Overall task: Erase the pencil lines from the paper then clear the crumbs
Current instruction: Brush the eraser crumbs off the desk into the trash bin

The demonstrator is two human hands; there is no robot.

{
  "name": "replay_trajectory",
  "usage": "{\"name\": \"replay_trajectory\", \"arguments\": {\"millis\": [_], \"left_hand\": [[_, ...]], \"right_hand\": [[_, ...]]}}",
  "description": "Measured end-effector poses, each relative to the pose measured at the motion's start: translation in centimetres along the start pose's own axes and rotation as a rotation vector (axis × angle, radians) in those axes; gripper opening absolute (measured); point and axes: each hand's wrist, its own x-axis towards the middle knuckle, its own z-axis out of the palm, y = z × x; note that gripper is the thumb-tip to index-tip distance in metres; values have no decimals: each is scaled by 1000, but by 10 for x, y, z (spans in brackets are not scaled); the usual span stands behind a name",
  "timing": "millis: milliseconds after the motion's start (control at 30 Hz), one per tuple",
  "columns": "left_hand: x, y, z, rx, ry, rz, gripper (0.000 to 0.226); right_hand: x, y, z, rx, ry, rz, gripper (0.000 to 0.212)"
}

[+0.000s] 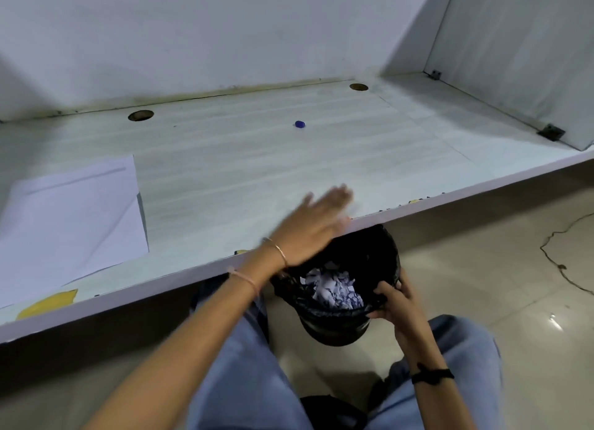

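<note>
A white sheet of paper [74, 217] lies flat at the left of the pale desk [244, 159]. My left hand [313, 225] is flat and open at the desk's front edge, fingers together and blurred, holding nothing. Just below that edge sits a black bin [337, 320] lined with a black bag and holding torn paper scraps [334, 291]. My right hand [397, 301] grips the bin's rim on its right side. A small blue object [299, 124] rests far back on the desk. Crumbs are too small to make out.
Two round cable holes [140, 115] [358, 87] sit near the back wall. A white side panel [514, 53] with metal brackets closes the desk's right end. Yellow tape [48, 302] marks the front edge. My knees in blue jeans are below, over a tiled floor [514, 269].
</note>
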Motion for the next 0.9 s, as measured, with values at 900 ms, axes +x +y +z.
{"name": "replay_trajectory", "arguments": {"millis": [900], "left_hand": [[62,-75,-1,292,-34,-418,66]], "right_hand": [[-3,-8,-14,5,42,-35,47]]}}
